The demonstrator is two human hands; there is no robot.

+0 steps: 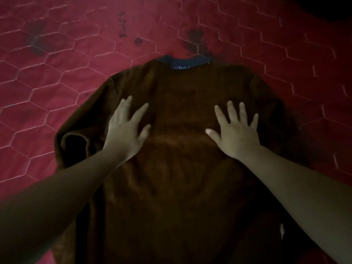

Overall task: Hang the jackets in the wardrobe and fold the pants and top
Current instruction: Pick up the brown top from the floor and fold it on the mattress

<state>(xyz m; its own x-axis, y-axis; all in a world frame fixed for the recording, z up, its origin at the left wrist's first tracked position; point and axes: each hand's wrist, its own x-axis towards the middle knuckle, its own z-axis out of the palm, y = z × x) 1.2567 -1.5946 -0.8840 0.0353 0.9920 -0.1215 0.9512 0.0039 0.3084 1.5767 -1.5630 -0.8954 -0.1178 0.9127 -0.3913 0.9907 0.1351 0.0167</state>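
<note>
A dark brown top [177,103] lies spread flat on a red bedcover, its navy collar and blue label pointing away from me. Its left short sleeve [76,143] lies out to the side with the cuff opening showing. My left hand [126,130] lies flat on the cloth near the left sleeve seam, fingers straight and spread. Flat on the right half of the chest rests my right hand [236,132], fingers spread too. The top's right sleeve is lost in shadow. Its hem runs out of view below.
The red bedcover [57,54] has white hexagon stitching and some dark blotches beyond the collar. A small white tag [149,230] shows on the top's lower right side. A dark shape [327,8] fills the far right corner. The light is dim.
</note>
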